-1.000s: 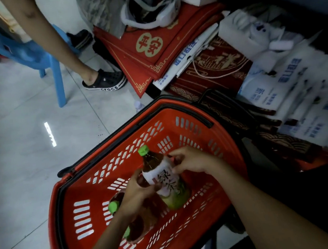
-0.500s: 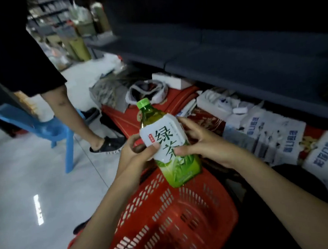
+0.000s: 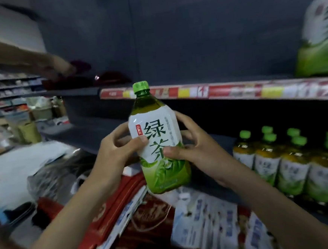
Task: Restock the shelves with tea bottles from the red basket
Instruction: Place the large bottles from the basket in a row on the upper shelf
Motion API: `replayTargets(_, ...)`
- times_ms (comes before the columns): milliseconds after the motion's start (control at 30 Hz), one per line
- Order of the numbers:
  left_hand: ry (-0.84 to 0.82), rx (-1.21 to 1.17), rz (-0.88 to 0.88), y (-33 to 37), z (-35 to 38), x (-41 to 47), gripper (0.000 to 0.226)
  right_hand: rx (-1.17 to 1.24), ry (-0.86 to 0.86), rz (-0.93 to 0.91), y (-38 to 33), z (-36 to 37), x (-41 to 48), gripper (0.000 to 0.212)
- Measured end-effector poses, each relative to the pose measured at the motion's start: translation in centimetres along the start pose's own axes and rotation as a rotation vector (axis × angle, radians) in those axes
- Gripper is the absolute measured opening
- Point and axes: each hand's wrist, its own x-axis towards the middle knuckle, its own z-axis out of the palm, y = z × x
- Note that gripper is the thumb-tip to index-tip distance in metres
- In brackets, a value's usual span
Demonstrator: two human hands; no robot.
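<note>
I hold a green tea bottle (image 3: 158,142) with a green cap and a white-and-green label, upright and slightly tilted, in front of the dark shelves. My left hand (image 3: 114,150) grips its left side and my right hand (image 3: 192,145) grips its right side. A lower shelf (image 3: 209,140) at the right carries several similar green-capped tea bottles (image 3: 288,163). One more tea bottle (image 3: 319,39) stands on the upper shelf (image 3: 235,93) at the far right. The red basket is out of view.
Another person's arm (image 3: 26,62) reaches over the upper shelf at the left. Red boxes (image 3: 111,213) and white-and-blue bags (image 3: 206,223) lie on the floor below me. A plastic bag (image 3: 51,172) and stacked goods sit at the left.
I have lifted the bottle out of the red basket up to shelf height, and my view has swung up from the floor to the shelves. Both hands stay on the bottle.
</note>
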Motion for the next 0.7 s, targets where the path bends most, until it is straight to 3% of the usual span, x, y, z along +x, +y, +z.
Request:
replayTargets(367, -0.236, -0.055, 0.194, 7.0, 10.3, 12.6, 0.054, -0.185, 0.256, -0.233, -9.0, -11.5, 3.2, 0.08)
replayTargets(700, -0.324, -0.184, 0.163, 6.4, 19.2, 19.0, 0.048, -0.335, 0.438, -0.271, -9.1, -19.1, 4.4, 0.072)
